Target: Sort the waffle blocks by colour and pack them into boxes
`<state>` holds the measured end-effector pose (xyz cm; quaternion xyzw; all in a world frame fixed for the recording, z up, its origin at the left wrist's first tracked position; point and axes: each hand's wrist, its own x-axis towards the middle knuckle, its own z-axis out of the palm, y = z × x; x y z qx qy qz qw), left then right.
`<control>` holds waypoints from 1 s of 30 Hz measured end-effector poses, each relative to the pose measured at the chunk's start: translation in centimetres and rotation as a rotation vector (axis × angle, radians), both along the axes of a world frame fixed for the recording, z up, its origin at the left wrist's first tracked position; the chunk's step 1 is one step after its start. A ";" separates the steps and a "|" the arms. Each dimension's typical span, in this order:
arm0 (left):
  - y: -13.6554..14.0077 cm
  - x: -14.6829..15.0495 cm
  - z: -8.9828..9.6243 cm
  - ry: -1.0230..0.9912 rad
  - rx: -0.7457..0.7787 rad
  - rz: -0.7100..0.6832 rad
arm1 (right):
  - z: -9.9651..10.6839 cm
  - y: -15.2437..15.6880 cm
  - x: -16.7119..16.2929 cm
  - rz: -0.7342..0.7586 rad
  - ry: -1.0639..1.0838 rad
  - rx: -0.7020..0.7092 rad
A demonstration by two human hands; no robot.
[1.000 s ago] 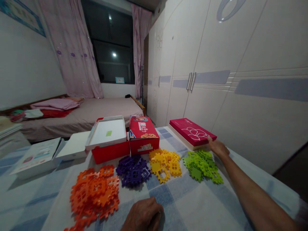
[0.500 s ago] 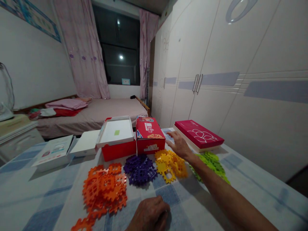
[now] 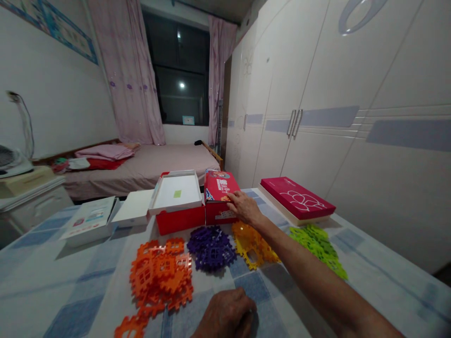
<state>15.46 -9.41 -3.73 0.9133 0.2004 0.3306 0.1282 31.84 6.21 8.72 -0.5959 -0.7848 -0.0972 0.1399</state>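
Note:
My right hand [image 3: 244, 207] reaches over the yellow plastic pieces [image 3: 253, 246], its fingers stretched out onto the front right edge of the red printed box [image 3: 221, 188]. The fingers touch the box but do not wrap round it. Curled on the tablecloth in front is my left hand [image 3: 227, 313], in a loose fist with nothing showing in it. Orange gear-edged plastic pieces [image 3: 164, 277] lie to its left. Purple pieces [image 3: 211, 249] are piled beyond it, and lime green pieces [image 3: 319, 249] lie right of my right forearm, which partly covers the yellow pile.
Left of the red box, a white tray-like lid [image 3: 176, 192] rests on a red box base [image 3: 181, 220]. Two white boxes, one plain [image 3: 133, 206] and one printed [image 3: 91, 216], stand farther left. A flat crimson box [image 3: 298, 197] lies back right, near the wardrobe [image 3: 317, 84].
My right hand has moved left, from the gap beside the red box onto its front right edge. My left hand stays curled on the cloth. The view has shifted slightly.

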 end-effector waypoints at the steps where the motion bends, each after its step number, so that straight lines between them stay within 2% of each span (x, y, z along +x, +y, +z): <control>1: 0.0 0.0 0.1 -0.002 -0.003 -0.001 | 0.1 0.2 0.2 -0.008 -0.009 -0.002; 9: 0.2 0.0 -0.3 0.005 0.026 0.003 | 0.3 2.0 1.9 -0.094 -0.015 -0.014; 16: 0.2 0.0 -0.4 0.002 0.020 -0.012 | 0.3 2.6 -2.2 0.014 -0.027 0.049; 20: 0.3 0.0 -0.5 -0.003 0.028 0.000 | 0.7 3.1 -3.5 -0.001 -0.032 0.043; 25: 0.4 0.2 -0.8 -0.015 0.028 -0.002 | 0.9 3.6 -3.0 -0.024 -0.073 0.021; 30: 0.5 0.2 -1.0 -0.022 0.035 -0.007 | 1.0 4.2 -0.9 -0.166 -0.060 0.025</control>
